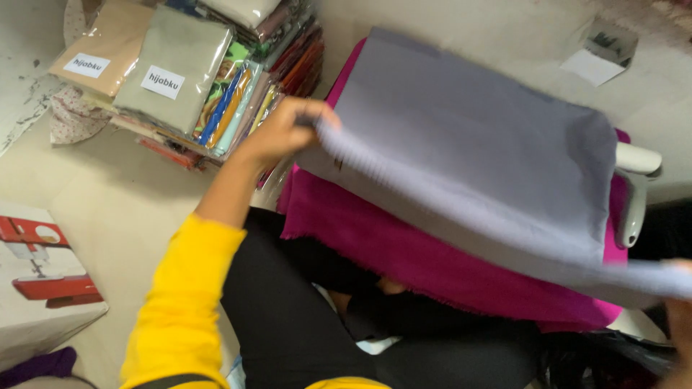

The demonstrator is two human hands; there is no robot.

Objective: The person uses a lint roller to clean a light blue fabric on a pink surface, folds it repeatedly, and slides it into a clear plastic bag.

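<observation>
Lavender-grey woven cloth (468, 151), a wide flat sheet, is stretched taut over the lap, held up at two corners and not yet folded or laid down. At nine o'clock the left hand (285, 133) pinches one corner closed between fingers and thumb. At four o'clock the right hand (677, 310), mostly cut off by the frame edge, seems to grip the other corner. Under the sheet lies a magenta fabric piece (404, 248) draped on a white sewing machine (634, 187). At ten o'clock, stacked plastic-wrapped scarf packets (187, 72) sit on the floor.
</observation>
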